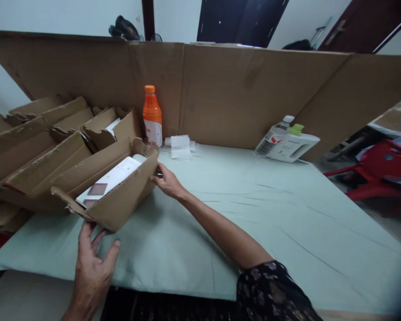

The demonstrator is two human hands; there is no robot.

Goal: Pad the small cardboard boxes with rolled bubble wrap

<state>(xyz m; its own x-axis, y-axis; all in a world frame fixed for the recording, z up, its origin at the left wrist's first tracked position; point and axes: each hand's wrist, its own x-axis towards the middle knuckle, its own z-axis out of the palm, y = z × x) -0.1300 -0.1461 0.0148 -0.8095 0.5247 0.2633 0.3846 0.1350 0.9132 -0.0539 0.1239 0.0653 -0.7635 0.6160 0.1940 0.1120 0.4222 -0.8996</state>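
A long open-topped cardboard box [130, 191] is at the left of the table, tilted, with a shadow beneath its near side. Inside it lie a white carton [115, 176] with brownish squares and a white rounded item [139, 158]. My right hand [167, 180] grips the box's far right end, its fingertips partly hidden behind the edge. At the near end, my left hand [95, 258] has its fingers up against and under the lower edge, with the thumb held apart from the cardboard.
More open cardboard boxes [36, 156] crowd the left side. An orange bottle [152, 117] and a clear plastic packet [180, 146] stand at the back. A clear bottle [274, 136] and white jug [296, 146] lean by the cardboard wall [234, 93]. Green cloth [254, 200] covers the table.
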